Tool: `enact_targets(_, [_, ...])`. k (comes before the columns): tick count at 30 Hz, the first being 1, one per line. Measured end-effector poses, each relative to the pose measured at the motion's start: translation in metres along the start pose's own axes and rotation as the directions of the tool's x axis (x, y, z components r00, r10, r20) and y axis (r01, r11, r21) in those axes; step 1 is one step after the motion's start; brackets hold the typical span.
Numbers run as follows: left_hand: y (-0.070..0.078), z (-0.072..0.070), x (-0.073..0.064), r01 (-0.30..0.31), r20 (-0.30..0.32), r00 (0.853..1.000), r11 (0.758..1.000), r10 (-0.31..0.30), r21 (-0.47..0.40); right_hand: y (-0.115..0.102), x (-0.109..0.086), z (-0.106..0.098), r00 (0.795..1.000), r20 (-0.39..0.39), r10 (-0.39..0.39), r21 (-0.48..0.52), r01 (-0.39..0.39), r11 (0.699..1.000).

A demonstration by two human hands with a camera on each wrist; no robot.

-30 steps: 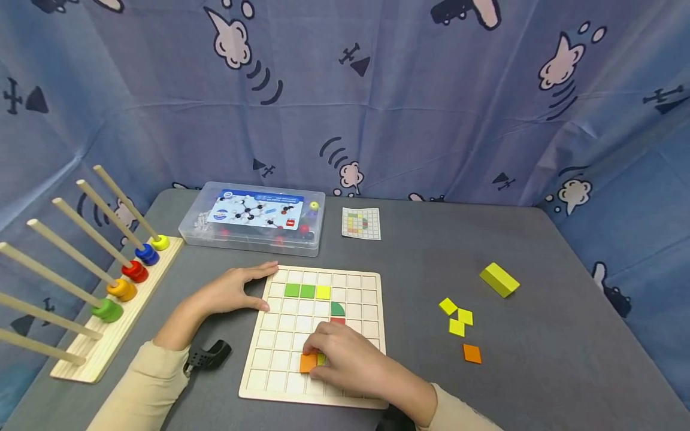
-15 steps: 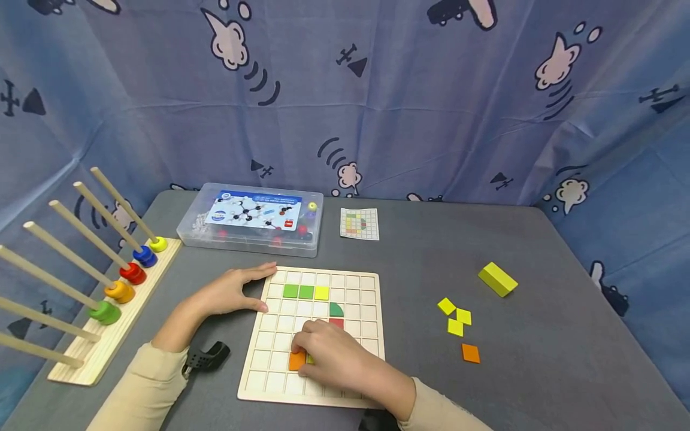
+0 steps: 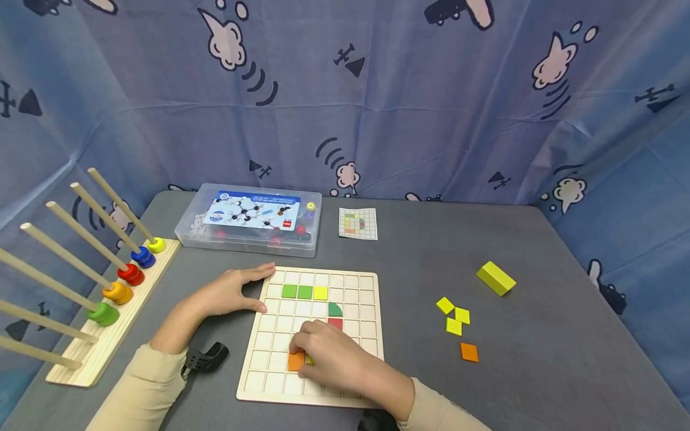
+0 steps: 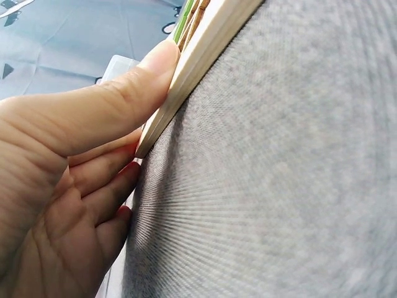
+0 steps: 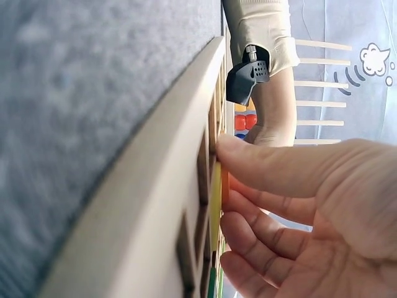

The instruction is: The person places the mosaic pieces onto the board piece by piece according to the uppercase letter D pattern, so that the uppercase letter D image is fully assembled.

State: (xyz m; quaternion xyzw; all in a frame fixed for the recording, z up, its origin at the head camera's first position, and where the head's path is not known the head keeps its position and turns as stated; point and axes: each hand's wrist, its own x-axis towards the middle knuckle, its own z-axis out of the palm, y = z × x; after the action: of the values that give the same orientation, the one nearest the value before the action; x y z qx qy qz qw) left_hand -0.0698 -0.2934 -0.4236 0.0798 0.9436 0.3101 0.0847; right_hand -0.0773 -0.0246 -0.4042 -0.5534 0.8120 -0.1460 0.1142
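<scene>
A wooden grid board point(image 3: 259, 383) lies on the grey table. My left hand point(image 3: 229, 292) rests against its upper left corner, thumb touching the left edge; in the left wrist view the thumb point(image 4: 118, 105) lies against the board's side. My right hand point(image 3: 339, 356) pinches an orange square tile point(image 3: 296, 361) between thumb and forefinger, low on the board. Beside it a yellow tile point(image 3: 309, 360) shows partly under the hand. Farther up sit green tiles point(image 3: 289, 291), a yellow tile point(image 3: 320, 293), a dark green quarter-round piece point(image 3: 335, 309) and a red piece point(image 3: 335, 324).
Loose yellow tiles point(image 3: 454, 326), an orange tile point(image 3: 469, 352) and a yellow block point(image 3: 496, 278) lie to the right. Behind the board are a pattern card point(image 3: 358, 224) and a clear plastic case point(image 3: 248, 242). A wooden peg stand with coloured rings point(image 3: 91, 359) stands at left.
The right hand has shifted slightly left across the board with the orange tile, then stayed nearly still. My left hand keeps its place at the corner.
</scene>
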Motion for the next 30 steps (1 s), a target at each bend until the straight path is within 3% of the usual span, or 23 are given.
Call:
enact_targets(12, [0.000,-0.001,0.001,0.014,0.009,1.000,1.000,-0.014,-0.016,0.002,-0.002,0.001,1.000,-0.015,0.007,0.015,-0.007,1.000])
enact_targets(18, [0.000,0.000,0.000,0.015,0.008,1.000,1.000,-0.015,-0.014,0.009,-0.011,-0.009,1.000,0.010,0.016,0.105,-0.017,0.994])
enact_targets(24, [-0.002,0.000,0.001,0.008,0.005,1.000,1.000,-0.008,-0.006,0.024,-0.032,-0.022,1.000,0.007,-0.003,0.192,0.001,0.981])
enact_targets(30, [-0.004,0.001,0.001,0.010,0.013,1.000,1.000,-0.010,-0.006,0.047,-0.067,-0.036,0.996,-0.022,0.090,0.249,-0.082,0.965])
